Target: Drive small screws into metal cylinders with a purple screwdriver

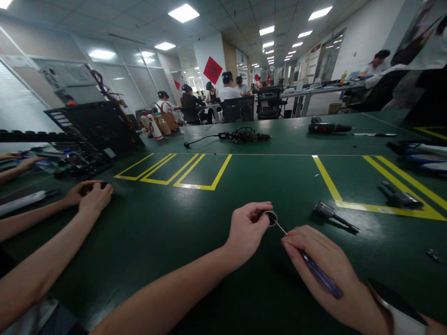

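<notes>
My left hand pinches a small round metal part with an open, ring-like rim that faces me; its far side is hidden by my fingers. In my right hand is a thin screwdriver with a translucent purplish handle. Its slim shaft points up and left to the ring's opening; whether the tip touches the inside I cannot tell. To the right of the ring lies a dark metal cylinder with a narrow shaft. A similar cylindrical piece rests farther right, by the yellow tape.
A co-worker's hands hold something dark at left, near a black machine frame. Farther back lie a cabled tool, a black power tool and a thin rod. Blue-and-white items and a small metal piece are at right.
</notes>
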Motion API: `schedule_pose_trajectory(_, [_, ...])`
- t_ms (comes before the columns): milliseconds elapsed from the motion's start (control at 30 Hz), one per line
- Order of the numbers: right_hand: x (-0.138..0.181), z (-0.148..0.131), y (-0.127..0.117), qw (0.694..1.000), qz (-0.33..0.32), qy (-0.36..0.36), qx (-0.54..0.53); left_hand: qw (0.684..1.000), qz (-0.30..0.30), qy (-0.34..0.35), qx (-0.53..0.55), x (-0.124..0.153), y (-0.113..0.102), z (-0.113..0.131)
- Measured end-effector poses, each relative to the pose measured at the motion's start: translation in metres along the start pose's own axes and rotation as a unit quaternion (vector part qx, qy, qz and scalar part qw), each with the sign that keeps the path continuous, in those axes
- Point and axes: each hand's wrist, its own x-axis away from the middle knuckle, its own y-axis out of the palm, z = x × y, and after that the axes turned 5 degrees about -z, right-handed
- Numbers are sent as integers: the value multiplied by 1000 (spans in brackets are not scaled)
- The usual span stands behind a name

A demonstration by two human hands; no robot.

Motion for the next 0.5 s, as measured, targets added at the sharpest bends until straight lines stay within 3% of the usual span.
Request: schedule_pose_trajectory(500, [-1, -1, 2, 1000, 6, 13, 3, 1000, -4, -9, -4, 0, 1, 2])
